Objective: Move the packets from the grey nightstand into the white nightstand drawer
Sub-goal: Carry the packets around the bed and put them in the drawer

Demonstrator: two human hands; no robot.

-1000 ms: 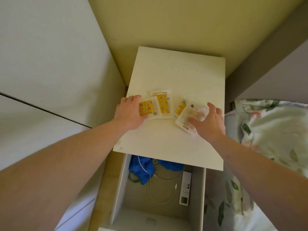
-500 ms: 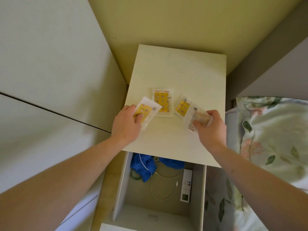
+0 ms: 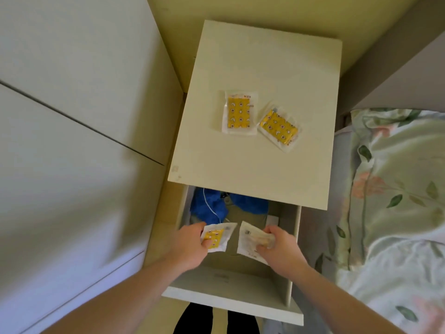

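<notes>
Low in the frame the left hand (image 3: 190, 244) pinches a yellow packet (image 3: 215, 237) and the right hand (image 3: 279, 249) grips a seemingly pale packet (image 3: 250, 239) over the open drawer (image 3: 231, 292), where either may snag the white cable (image 3: 212, 208).

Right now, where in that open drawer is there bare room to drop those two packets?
The drawer floor is bare in the middle and toward its front panel, beneath the left hand and right hand. The back is crowded: blue cloth with a white cable at back left, a white device at back right.
</notes>
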